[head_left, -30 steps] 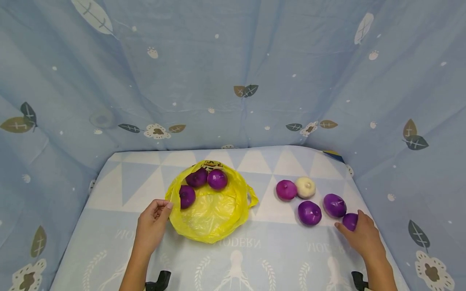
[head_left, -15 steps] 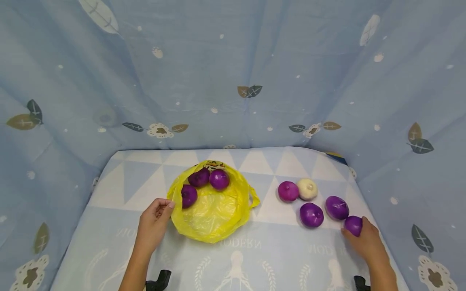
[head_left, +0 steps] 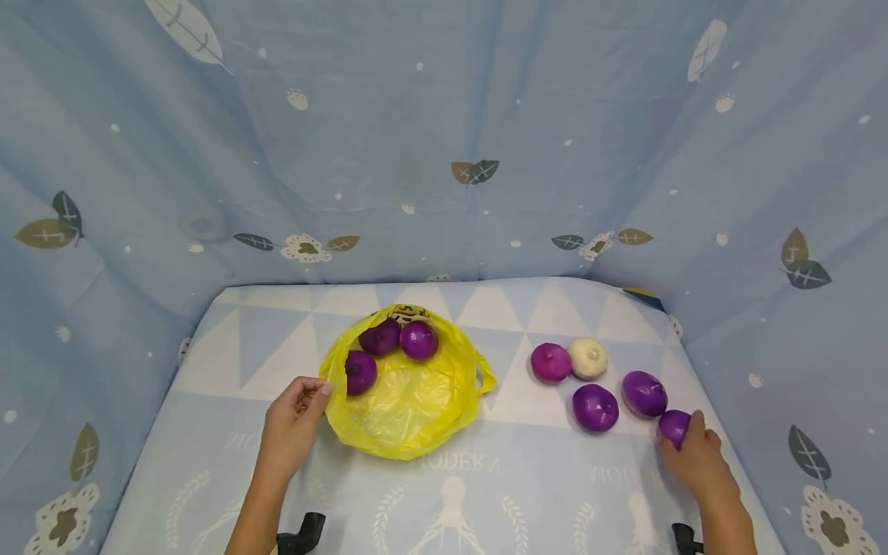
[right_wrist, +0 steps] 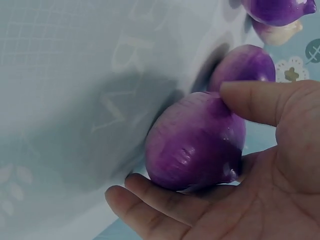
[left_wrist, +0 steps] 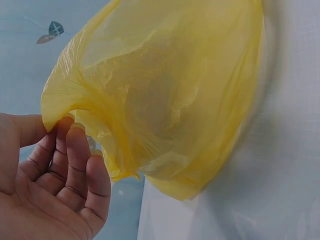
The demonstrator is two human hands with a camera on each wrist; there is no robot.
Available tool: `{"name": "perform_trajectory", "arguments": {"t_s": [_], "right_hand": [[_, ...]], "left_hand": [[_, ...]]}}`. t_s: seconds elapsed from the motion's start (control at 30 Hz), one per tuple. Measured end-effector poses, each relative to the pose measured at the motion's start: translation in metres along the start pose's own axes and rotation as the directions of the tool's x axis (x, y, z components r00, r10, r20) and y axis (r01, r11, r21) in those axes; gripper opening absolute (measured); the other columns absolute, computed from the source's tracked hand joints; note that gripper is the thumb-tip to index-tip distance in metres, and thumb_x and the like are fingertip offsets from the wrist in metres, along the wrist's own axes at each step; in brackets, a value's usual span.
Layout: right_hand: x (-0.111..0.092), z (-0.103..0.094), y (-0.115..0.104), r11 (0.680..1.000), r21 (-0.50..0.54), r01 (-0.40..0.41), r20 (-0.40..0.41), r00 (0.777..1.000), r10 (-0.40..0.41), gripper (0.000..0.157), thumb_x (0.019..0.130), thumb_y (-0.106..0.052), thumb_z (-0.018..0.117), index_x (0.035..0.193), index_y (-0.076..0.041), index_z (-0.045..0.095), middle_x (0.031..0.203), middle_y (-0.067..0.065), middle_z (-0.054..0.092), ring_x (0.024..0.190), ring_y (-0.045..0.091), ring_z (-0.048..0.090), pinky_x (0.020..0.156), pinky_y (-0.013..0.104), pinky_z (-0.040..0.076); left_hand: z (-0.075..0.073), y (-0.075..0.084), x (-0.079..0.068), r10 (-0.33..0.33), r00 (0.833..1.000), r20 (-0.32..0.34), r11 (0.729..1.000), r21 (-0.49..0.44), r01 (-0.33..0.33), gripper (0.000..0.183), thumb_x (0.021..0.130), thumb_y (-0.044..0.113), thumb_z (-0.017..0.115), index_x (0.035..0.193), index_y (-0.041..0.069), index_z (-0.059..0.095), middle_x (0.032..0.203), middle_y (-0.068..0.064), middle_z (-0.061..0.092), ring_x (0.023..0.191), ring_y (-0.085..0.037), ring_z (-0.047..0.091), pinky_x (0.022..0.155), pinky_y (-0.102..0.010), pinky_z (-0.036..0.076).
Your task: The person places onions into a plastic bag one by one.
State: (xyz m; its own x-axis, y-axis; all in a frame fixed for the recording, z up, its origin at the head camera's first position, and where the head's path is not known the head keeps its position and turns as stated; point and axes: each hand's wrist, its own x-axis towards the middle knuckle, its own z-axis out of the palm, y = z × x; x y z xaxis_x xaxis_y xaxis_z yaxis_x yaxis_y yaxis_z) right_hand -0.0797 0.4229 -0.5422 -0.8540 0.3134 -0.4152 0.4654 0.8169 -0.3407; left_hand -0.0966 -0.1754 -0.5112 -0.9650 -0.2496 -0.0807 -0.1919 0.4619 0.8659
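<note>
My left hand (head_left: 293,422) pinches the left rim of a yellow plastic bag (head_left: 409,412), thumb against fingertips in the left wrist view. The bag stands with its mouth wide, and three purple onions (head_left: 419,341) lie inside along its back and left. At the far right of the table my right hand (head_left: 699,459) is round a purple onion (right_wrist: 195,142). Its thumb (right_wrist: 250,100) lies on the upper side and the fingers curve beneath. Right behind that onion sits another purple onion (head_left: 644,394).
Left of the right hand are a purple onion (head_left: 595,408), a redder onion (head_left: 551,363) and a white onion (head_left: 588,358), the last two side by side. A patterned cloth covers the table (head_left: 277,362). Blue curtains (head_left: 388,139) rise at the back and sides.
My right hand has closed in on the rightmost onion, which has shifted slightly toward me. The left hand keeps its pinch on the bag's rim. The head view has moved slightly.
</note>
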Motion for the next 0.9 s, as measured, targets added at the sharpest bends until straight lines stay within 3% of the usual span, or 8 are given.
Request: {"name": "perform_trajectory", "arguments": {"t_s": [0.2, 0.37, 0.9], "right_hand": [[0.0020, 0.0008, -0.0021, 1.000, -0.008, 0.018, -0.029, 0.999, -0.018, 0.084, 0.107, -0.030, 0.040, 0.151, 0.021, -0.011, 0.135, 0.059, 0.015, 0.120, 0.079, 0.036, 0.096, 0.080, 0.038], [0.0016, 0.0038, -0.0012, 1.000, -0.013, 0.018, -0.065, 0.998, -0.019, 0.082, 0.106, -0.028, 0.047, 0.151, 0.021, 0.000, 0.131, 0.054, 0.022, 0.117, 0.076, 0.041, 0.095, 0.078, 0.040], [-0.0054, 0.0082, -0.0073, 0.998, 0.019, -0.053, -0.119, 0.991, 0.055, 0.089, 0.101, -0.034, 0.062, 0.156, 0.015, 0.012, 0.143, 0.050, 0.024, 0.129, 0.070, 0.035, 0.103, 0.077, 0.035]], "left_hand": [[-0.0004, -0.0032, 0.0006, 0.015, 1.000, -0.012, 1.000, -0.002, -0.015, 0.031, 0.108, 0.035, 0.061, 0.114, 0.006, 0.066, 0.100, -0.010, 0.067, 0.085, -0.019, 0.059, 0.069, -0.023, 0.049], [-0.0006, -0.0032, 0.0008, 0.015, 1.000, -0.010, 1.000, -0.009, -0.015, 0.032, 0.108, 0.036, 0.061, 0.114, 0.006, 0.066, 0.099, -0.010, 0.066, 0.084, -0.019, 0.058, 0.068, -0.023, 0.049], [0.0040, -0.0033, 0.0002, 0.001, 1.000, 0.000, 1.000, -0.019, -0.001, 0.032, 0.108, 0.038, 0.060, 0.115, 0.007, 0.065, 0.099, -0.010, 0.064, 0.083, -0.020, 0.055, 0.067, -0.024, 0.047]]}}
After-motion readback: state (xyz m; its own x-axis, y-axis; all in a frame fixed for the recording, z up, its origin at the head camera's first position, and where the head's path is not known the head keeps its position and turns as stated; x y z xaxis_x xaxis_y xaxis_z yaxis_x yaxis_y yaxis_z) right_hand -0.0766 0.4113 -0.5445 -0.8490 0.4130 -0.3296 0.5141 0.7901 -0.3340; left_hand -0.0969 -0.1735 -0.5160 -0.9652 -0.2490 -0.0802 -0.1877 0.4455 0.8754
